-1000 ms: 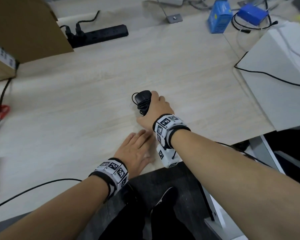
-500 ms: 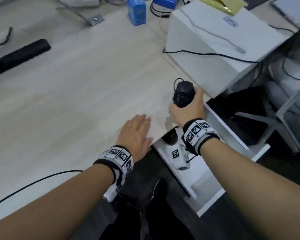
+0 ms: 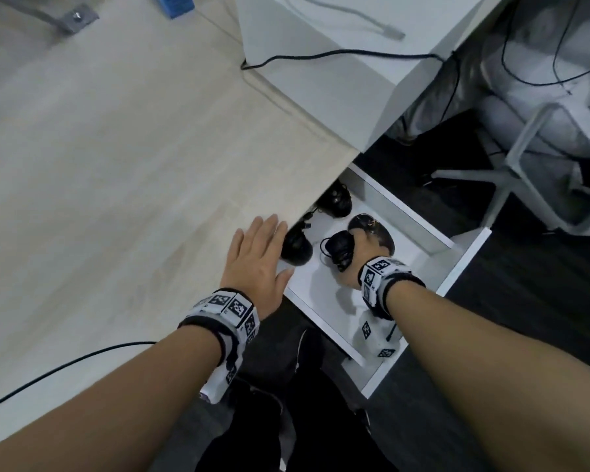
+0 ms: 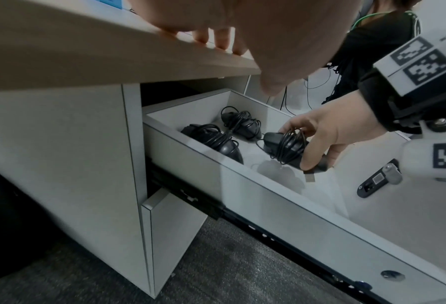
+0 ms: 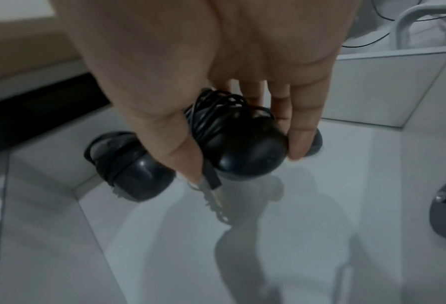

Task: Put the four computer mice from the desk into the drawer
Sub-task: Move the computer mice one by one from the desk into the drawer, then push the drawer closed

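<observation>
Pale wood-grain tabletop, matte, square front edge; white laminate drawer pulled out below its right end, smooth and glossy enough to show shadows on its floor.

My right hand is inside the drawer, thumb and fingers curled round a black mouse: rounded, shiny plastic shell, thin black cord wound many times about its middle, plug end hanging loose by my thumb. It is held just above the drawer floor, not resting on it, as the left wrist view shows.

Three more black mice lie in the drawer. One with a wrapped cord sits at the left, by the left wall. A second lies far back, partly under the tabletop edge. A third, a smooth dark oval, lies just beyond my right hand; whether my fingers touch it I cannot tell.

My left hand lies flat on the near right edge of the tabletop, fingers straight and together, thumb over the edge.

Open white floor remains in the near half of the drawer. Right wall stands close to my wrist.

Grey chair base stands on dark carpet to the right, apart from the drawer.
</observation>
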